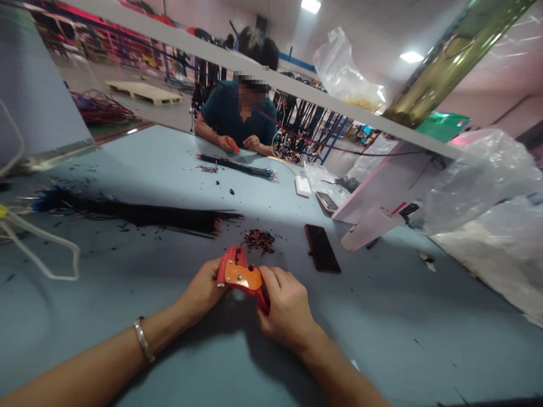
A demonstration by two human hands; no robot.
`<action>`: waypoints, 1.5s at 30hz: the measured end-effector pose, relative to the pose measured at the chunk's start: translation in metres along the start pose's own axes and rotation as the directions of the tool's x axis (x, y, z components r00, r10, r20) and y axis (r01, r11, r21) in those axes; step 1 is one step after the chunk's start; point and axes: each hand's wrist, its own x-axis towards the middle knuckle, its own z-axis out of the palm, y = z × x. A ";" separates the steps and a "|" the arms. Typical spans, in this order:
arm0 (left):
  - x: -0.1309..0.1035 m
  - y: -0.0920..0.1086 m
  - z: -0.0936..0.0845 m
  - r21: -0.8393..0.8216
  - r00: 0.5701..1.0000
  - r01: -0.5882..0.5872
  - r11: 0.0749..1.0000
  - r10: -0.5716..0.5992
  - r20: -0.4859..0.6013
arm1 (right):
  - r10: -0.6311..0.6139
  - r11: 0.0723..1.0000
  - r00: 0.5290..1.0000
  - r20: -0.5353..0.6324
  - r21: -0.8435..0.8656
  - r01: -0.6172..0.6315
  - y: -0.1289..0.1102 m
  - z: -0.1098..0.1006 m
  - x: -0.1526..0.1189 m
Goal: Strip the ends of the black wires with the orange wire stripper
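Observation:
My right hand (288, 302) is closed round the handles of a red and orange wire stripper (244, 276), its jaw end tilted up and to the left. At that jaw end is my left hand (201, 288), fingers curled in and partly hidden behind the tool. Whatever those fingers pinch cannot be made out. Just beyond the stripper lies a small heap of short black and copper-coloured offcuts (259, 241). A long bundle of black wires (148, 217) stretches across the table to the left, with blue ends at its far left.
A dark phone (322, 249) lies right of the offcuts, near a white tube (369, 229). Across the table (382, 333) a co-worker (241, 116) holds a red tool near a second wire bundle (237, 165). Clear plastic bags (483, 181) crowd the right side. A shelf bar crosses above.

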 end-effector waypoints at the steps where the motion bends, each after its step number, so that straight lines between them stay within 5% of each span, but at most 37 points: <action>1: 0.000 0.001 0.000 0.009 1.000 -0.005 1.000 0.005 0.004 | -0.001 1.000 1.000 0.003 -0.003 0.001 0.000 0.000 0.000; 34: 0.005 0.012 0.004 0.056 0.994 0.105 0.993 -0.102 -0.047 | 0.023 1.000 0.998 0.061 -0.002 -0.023 0.011 0.011 0.005; 40: 0.007 0.005 0.003 -0.002 0.992 0.105 0.994 -0.105 -0.063 | 0.114 0.988 0.991 0.069 0.093 -0.121 0.012 0.006 0.008; 43: 0.007 -0.001 0.002 -0.036 0.989 0.094 0.995 -0.097 -0.107 | 0.279 0.892 0.956 0.092 0.343 -0.294 0.014 -0.006 0.010; 45: 0.007 -0.002 0.000 -0.036 0.983 0.109 0.993 -0.113 -0.144 | 0.335 0.659 0.909 0.249 0.627 -0.415 0.016 -0.014 0.010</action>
